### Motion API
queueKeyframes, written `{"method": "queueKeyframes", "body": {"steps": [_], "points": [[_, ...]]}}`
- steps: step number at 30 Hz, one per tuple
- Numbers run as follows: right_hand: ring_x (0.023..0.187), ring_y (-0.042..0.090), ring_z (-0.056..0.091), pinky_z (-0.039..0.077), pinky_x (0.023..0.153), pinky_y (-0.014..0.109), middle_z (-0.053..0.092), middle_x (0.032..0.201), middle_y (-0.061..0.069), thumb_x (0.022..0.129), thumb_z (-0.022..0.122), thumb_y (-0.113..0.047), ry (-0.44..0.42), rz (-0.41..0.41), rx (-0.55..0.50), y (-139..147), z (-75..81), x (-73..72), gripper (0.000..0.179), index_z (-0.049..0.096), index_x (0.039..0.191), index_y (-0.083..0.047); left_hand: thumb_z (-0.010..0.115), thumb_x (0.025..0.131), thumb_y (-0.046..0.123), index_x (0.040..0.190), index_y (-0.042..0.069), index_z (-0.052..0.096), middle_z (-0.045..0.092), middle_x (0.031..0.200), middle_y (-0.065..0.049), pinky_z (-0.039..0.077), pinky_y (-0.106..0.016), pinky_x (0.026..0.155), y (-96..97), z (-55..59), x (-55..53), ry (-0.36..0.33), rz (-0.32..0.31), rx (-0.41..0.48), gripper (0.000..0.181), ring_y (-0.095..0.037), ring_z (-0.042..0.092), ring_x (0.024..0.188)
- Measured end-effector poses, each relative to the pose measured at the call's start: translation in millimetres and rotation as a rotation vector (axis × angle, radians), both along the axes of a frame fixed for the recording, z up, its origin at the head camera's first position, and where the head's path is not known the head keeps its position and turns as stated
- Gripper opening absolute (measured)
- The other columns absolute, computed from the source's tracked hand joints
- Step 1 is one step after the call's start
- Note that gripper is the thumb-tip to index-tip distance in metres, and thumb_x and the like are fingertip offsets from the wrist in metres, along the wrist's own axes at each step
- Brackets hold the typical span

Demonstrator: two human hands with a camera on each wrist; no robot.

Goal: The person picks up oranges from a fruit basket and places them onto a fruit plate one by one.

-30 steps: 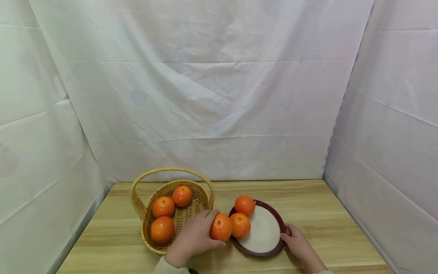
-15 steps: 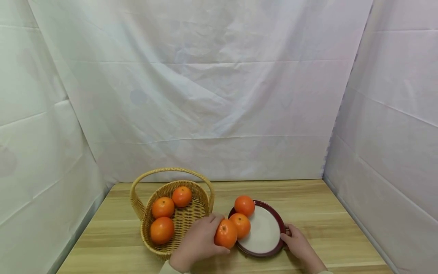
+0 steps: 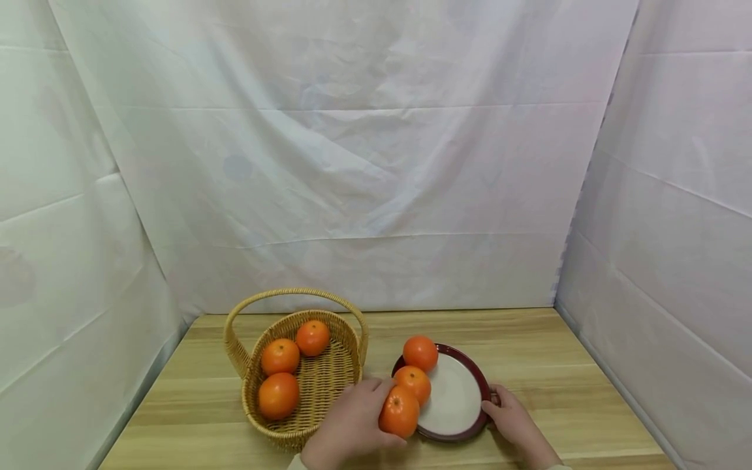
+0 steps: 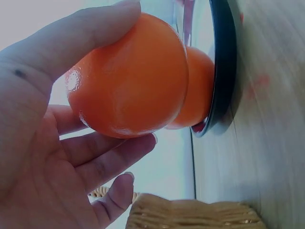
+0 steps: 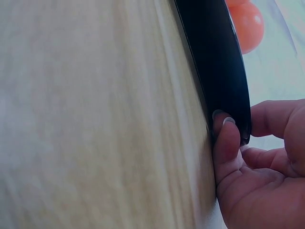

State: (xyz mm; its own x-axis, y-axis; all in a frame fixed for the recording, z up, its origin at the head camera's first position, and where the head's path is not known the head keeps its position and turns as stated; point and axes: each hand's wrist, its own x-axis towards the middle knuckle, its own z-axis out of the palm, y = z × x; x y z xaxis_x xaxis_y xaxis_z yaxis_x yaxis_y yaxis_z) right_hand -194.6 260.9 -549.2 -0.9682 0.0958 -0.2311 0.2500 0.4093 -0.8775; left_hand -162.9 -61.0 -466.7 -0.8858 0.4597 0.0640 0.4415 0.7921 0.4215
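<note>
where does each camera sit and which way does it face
Head: on the head, facing forward and down at basket, plate, left hand and right hand.
Left wrist: on that wrist, facing the left hand holding an orange fruit.
Right wrist: on that wrist, facing the right hand pinching the plate's edge.
Head and left wrist share that fruit.

Two pale cream sleeve cuffs [image 3: 297, 464]; both hands [image 3: 356, 419] bare
</note>
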Motion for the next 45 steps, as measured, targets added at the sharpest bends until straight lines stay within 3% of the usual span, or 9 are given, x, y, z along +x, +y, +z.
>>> {"method": "queueKeyframes", "body": {"steps": [16, 26, 34, 41, 45], "points": [[0.085, 0.019, 0.058, 0.053, 0.067, 0.029, 0.059, 0.102, 0.016, 0.099, 0.05, -0.001, -0.005, -0.003, 0.001, 1.8, -3.6, -0.7, 0.04, 0.046, 0.135, 0.015, 0.086, 0.069, 0.058, 0.139, 0.026, 0.057, 0.063, 0.121, 0.009, 0.051, -0.037, 0.091, 18.0, -6.9, 3.6, -0.07, -0.069, 0.02, 0.082, -0.011, 0.06, 0.106], [0.086, 0.02, 0.058, 0.053, 0.068, 0.03, 0.059, 0.103, 0.017, 0.099, 0.05, -0.002, -0.012, -0.001, 0.002, 2.4, -2.1, -0.7, 0.04, 0.045, 0.135, 0.015, 0.087, 0.068, 0.057, 0.138, 0.028, 0.056, 0.063, 0.12, 0.009, 0.052, -0.036, 0.09, 24.3, -12.8, 3.9, -0.061, -0.063, 0.008, 0.082, -0.012, 0.059, 0.105], [0.085, 0.02, 0.058, 0.054, 0.067, 0.03, 0.059, 0.102, 0.017, 0.099, 0.05, -0.002, -0.01, -0.005, 0.009, 1.7, -1.1, -0.3, 0.041, 0.046, 0.136, 0.015, 0.088, 0.067, 0.057, 0.136, 0.026, 0.056, 0.063, 0.119, 0.009, 0.052, -0.035, 0.087, 25.4, -15.7, 0.8, -0.079, -0.048, 0.03, 0.082, -0.01, 0.06, 0.102], [0.085, 0.02, 0.058, 0.054, 0.068, 0.031, 0.06, 0.103, 0.017, 0.099, 0.05, -0.003, -0.009, -0.003, 0.023, 1.0, -1.2, -0.4, 0.041, 0.046, 0.136, 0.015, 0.088, 0.067, 0.057, 0.135, 0.025, 0.058, 0.064, 0.115, 0.009, 0.052, -0.031, 0.083, 24.7, -18.4, -3.2, -0.056, -0.05, 0.051, 0.081, -0.007, 0.059, 0.096], [0.085, 0.02, 0.059, 0.054, 0.068, 0.031, 0.06, 0.103, 0.017, 0.099, 0.05, -0.003, -0.011, -0.004, 0.02, 0.9, -0.8, -0.6, 0.041, 0.046, 0.136, 0.015, 0.089, 0.067, 0.056, 0.138, 0.024, 0.057, 0.064, 0.117, 0.008, 0.052, -0.033, 0.086, 25.1, -20.8, -6.8, -0.064, -0.036, 0.065, 0.083, -0.007, 0.059, 0.097]]}}
